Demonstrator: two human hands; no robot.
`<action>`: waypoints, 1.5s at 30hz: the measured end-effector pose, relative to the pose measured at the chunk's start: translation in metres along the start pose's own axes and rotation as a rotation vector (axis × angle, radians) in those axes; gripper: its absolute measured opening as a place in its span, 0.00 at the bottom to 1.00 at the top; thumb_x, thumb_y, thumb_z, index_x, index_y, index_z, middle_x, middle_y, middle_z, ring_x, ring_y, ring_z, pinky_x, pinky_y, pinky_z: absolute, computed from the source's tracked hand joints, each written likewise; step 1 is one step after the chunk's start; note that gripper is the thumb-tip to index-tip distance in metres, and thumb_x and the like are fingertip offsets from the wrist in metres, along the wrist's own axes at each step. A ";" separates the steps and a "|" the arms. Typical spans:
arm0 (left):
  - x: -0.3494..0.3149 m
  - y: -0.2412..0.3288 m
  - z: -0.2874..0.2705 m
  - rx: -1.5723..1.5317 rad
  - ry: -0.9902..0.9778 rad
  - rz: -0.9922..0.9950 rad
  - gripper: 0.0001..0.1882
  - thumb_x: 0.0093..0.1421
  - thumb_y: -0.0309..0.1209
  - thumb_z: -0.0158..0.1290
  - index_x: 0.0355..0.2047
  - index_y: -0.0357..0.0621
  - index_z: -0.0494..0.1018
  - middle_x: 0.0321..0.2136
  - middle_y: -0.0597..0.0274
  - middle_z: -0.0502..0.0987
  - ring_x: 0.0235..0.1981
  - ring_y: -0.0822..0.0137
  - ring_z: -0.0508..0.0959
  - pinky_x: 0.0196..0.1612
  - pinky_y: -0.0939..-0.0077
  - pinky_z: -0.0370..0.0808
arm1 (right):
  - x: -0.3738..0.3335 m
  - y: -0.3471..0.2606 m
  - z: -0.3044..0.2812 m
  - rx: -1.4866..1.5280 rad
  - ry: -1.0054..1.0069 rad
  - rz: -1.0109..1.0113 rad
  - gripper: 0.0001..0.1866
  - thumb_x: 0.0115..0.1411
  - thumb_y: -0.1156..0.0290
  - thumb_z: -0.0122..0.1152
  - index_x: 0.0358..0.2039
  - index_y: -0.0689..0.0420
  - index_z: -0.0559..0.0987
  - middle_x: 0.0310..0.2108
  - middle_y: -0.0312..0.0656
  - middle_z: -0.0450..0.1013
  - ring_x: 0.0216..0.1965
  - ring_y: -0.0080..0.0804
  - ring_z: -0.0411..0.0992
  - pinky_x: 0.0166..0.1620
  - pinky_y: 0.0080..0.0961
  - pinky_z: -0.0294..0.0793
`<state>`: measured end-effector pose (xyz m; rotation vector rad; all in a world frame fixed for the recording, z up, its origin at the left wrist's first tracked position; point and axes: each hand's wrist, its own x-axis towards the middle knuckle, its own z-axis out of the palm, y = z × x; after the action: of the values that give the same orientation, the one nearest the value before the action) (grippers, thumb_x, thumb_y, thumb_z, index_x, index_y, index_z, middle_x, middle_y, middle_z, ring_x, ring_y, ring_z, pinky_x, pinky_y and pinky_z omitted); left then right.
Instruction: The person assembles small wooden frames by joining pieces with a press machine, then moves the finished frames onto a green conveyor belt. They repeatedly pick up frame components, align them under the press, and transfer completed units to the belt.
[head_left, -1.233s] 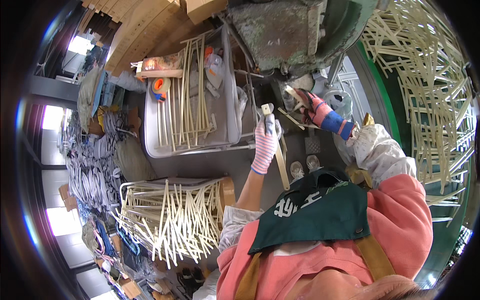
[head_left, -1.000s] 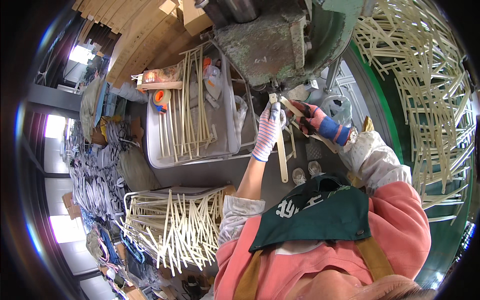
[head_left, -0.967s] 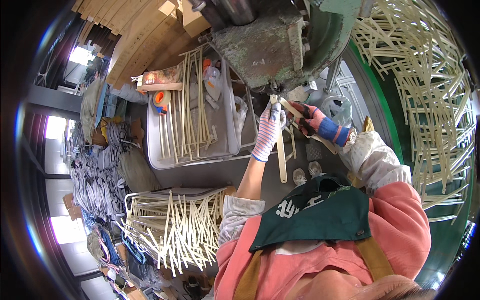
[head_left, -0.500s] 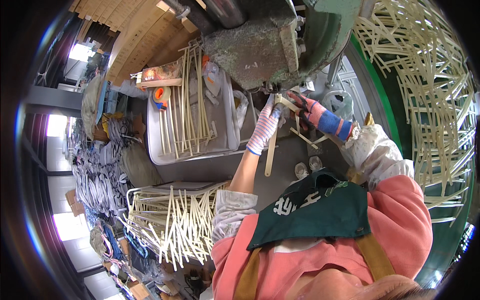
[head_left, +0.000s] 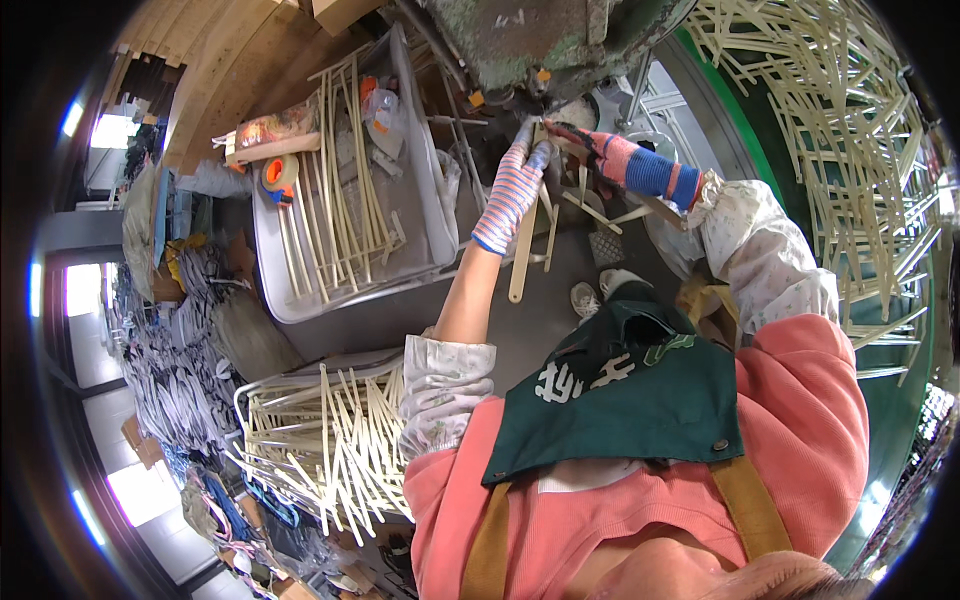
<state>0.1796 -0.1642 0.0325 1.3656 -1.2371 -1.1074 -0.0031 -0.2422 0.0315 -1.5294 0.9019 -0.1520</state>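
a flat pale wooden stick (head_left: pixel 527 250) is gripped at its upper end by the left hand (head_left: pixel 512 190), which is covered by a pink-and-white striped glove, fingers curled closed around it. the stick hangs down and slightly left from that hand, its free lower end seen over the grey floor just right of the grey metal tray (head_left: pixel 345 190). the right hand (head_left: pixel 600 155), in a glove of pink, blue and red bands, is held just to the right of the left one, at the stick's top, beneath the green worn machine (head_left: pixel 540 40); whether its fingers are closed on the stick cannot be told. loose thin sticks are laid in the tray beside an orange tape roll (head_left: pixel 280 172). a wire basket (head_left: pixel 320 450) of pale sticks is seen well below the hands, by the left elbow.
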 end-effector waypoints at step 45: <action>-0.149 0.059 -0.101 0.668 0.273 0.316 0.23 0.41 0.49 0.70 0.16 0.42 0.76 0.13 0.67 0.74 0.17 0.72 0.72 0.24 0.75 0.68 | -0.082 0.070 -0.067 0.278 -0.160 0.027 0.12 0.66 0.71 0.47 0.46 0.61 0.72 0.32 0.47 0.77 0.28 0.40 0.80 0.22 0.28 0.79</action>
<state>0.2596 -0.0107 0.1086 1.6570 -1.6165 -0.2689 -0.1289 -0.2374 0.0161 -1.2516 0.7404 -0.1274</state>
